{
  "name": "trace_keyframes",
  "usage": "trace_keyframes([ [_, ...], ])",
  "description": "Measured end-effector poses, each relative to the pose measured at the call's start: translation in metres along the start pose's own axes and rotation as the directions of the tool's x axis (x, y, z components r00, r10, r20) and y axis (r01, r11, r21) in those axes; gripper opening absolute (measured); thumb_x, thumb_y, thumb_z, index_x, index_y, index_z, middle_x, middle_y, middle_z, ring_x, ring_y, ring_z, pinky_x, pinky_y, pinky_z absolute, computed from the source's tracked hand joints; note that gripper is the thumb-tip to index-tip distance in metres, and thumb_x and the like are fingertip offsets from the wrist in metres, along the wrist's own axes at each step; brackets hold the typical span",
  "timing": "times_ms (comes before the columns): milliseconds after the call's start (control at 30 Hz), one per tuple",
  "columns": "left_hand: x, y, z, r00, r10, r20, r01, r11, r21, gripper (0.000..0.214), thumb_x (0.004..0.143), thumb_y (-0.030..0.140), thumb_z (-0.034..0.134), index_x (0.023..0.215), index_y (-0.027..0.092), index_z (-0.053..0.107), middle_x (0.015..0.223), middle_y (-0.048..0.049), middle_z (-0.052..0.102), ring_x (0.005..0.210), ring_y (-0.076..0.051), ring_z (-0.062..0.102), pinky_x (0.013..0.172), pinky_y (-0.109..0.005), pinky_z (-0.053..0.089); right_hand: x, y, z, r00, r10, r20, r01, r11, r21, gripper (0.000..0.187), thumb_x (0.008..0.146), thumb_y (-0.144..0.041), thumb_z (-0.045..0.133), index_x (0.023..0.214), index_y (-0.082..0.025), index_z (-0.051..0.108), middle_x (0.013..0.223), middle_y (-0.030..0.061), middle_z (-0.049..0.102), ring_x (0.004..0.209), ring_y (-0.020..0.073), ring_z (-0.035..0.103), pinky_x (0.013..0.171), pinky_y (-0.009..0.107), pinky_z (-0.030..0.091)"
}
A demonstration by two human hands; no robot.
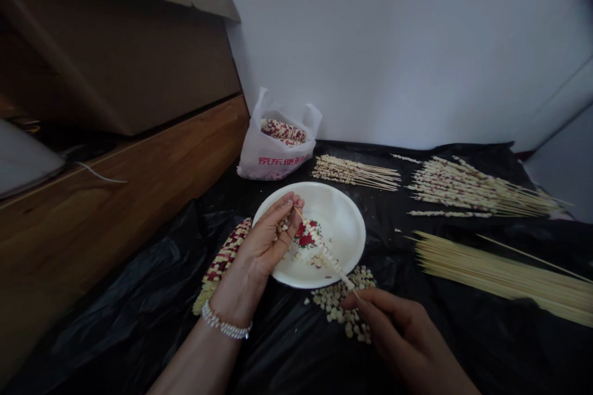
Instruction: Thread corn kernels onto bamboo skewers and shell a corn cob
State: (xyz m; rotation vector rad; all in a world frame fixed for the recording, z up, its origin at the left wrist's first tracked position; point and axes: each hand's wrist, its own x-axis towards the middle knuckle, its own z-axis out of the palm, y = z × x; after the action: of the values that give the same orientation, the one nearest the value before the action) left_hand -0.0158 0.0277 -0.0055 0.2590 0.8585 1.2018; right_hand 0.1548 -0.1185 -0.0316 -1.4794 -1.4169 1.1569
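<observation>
My right hand (393,327) pinches the lower end of a thin bamboo skewer (327,253), which has pale corn kernels strung along it. The skewer's tip reaches my left hand (264,241), held over a white plate (340,216) with a red flower pattern. A few kernels (281,228) show between my left fingers. Behind my left wrist, a partly stripped cob of red-and-white corn (222,262) lies on black plastic sheeting (125,302). Loose kernels (340,302) lie heaped below the plate, close to my right hand.
A white plastic bag (259,160) holds more speckled cobs (282,131). Bundles of kernel-strung skewers (356,173) (477,188) lie at the back, with bare skewers (504,278) at right. A wooden ledge (92,197) runs along the left; a white wall stands behind.
</observation>
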Motion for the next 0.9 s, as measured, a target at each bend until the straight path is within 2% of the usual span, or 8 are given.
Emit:
trace_keyframes([
  [133,-0.0008,0.0003,0.0018,1.000,-0.023,-0.018,0.023,0.999,-0.039,0.021,0.081,-0.003,0.056,0.095,0.008,0.068,0.090,-0.0102,0.072,0.080,-0.014,0.070,0.069,-0.017,0.058,-0.0002,0.0013,0.0015,1.000,-0.005,0.007,0.005,1.000,-0.008,0.036,0.089,-0.044,0.048,0.085,-0.019,0.074,0.061,0.0010,0.059,0.056,0.0155,0.050,0.051,0.025,0.039],
  [400,0.0004,-0.0005,-0.0011,0.999,-0.041,-0.021,0.039,0.996,-0.080,0.028,0.080,-0.002,0.059,0.104,0.008,0.068,0.093,-0.0106,0.072,0.083,-0.014,0.070,0.074,-0.019,0.057,-0.0005,0.0013,0.0008,0.999,-0.043,0.006,0.043,0.998,-0.037,0.036,0.090,-0.042,0.046,0.088,-0.020,0.075,0.068,0.0035,0.067,0.062,0.0174,0.057,0.055,0.026,0.043],
  [667,-0.0021,0.0005,0.0032,0.998,-0.029,-0.050,0.027,0.999,-0.046,0.027,0.081,-0.003,0.057,0.102,0.011,0.068,0.091,-0.0091,0.072,0.082,-0.013,0.070,0.069,-0.017,0.057,-0.0014,0.0002,0.0022,1.000,-0.026,-0.012,0.026,0.999,-0.042,0.036,0.089,-0.043,0.048,0.087,-0.020,0.075,0.057,0.0008,0.060,0.051,0.0147,0.049,0.047,0.024,0.038],
  [800,-0.0035,0.0012,0.0043,0.998,-0.032,-0.051,0.029,0.998,-0.048,0.027,0.081,-0.003,0.057,0.101,0.010,0.069,0.093,-0.0100,0.072,0.085,-0.014,0.070,0.072,-0.017,0.057,-0.0017,0.0012,0.0016,1.000,-0.007,0.010,0.007,0.999,-0.052,0.036,0.091,-0.042,0.047,0.091,-0.020,0.075,0.060,0.0015,0.061,0.054,0.0154,0.052,0.048,0.024,0.039],
  [900,-0.0037,0.0011,0.0042,0.998,-0.033,-0.060,0.029,0.998,-0.054,0.027,0.081,-0.003,0.057,0.102,0.010,0.068,0.094,-0.0099,0.071,0.084,-0.013,0.070,0.071,-0.017,0.058,-0.0014,0.0015,0.0033,0.999,-0.042,-0.030,0.041,0.998,-0.044,0.036,0.091,-0.042,0.047,0.089,-0.020,0.076,0.060,0.0020,0.063,0.052,0.0154,0.053,0.047,0.024,0.040],
])
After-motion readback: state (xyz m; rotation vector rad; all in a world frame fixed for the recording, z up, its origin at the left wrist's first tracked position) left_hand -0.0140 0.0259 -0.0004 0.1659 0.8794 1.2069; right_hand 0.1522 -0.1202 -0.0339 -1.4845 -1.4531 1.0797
